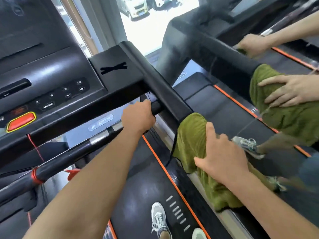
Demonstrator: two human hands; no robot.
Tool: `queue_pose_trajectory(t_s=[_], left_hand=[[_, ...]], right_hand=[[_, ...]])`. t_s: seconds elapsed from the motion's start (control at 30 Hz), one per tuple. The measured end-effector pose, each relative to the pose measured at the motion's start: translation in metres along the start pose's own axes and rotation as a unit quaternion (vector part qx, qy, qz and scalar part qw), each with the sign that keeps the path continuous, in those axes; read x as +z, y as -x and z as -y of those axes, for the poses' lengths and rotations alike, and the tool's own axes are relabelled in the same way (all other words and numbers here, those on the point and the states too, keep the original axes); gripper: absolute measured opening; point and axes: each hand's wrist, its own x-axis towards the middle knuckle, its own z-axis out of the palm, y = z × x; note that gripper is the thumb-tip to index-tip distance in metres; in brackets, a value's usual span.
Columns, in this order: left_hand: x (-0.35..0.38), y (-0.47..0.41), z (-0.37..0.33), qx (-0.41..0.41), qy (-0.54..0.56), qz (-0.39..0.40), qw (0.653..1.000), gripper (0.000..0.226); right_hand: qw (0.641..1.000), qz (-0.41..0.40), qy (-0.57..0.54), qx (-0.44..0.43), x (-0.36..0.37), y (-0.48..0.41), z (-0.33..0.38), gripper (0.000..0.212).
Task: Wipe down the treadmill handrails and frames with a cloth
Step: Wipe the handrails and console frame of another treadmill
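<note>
Gripping round bar (156, 107), lft hand (138, 116), ribbed cloth (189, 135)

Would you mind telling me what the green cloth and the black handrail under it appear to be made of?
The green cloth looks like soft matte fabric, perhaps terry: it drapes in folds with fine ribbing. The handrail seems covered in smooth black vinyl or rubber, given its dull sheen; its core is hidden.

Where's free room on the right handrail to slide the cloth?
Bare stretch of right handrail between console corner and green cloth. Crowded below: right hand presses the cloth, left hand grips the inner bar beside it.
</note>
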Motion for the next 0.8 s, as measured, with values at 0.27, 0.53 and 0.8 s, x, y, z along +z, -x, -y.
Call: queue_pose_trajectory(t_s=[0.27,0.53,0.8], left_hand=[[-0.002,0.002,-0.001,0.018,-0.025,-0.002,1.0,0.018],[-0.006,0.003,0.002,0.022,0.0,0.015,1.0,0.028],[-0.024,0.082,-0.07,0.139,0.322,-0.104,0.931,0.058]], right_hand=[[0.997,-0.066,-0.031,-0.003,-0.016,-0.104,0.084,0.103],[0.999,-0.051,0.01,-0.013,-0.006,-0.08,0.065,0.11],[0.891,0.198,-0.408,-0.022,-0.037,-0.076,0.013,0.007]])
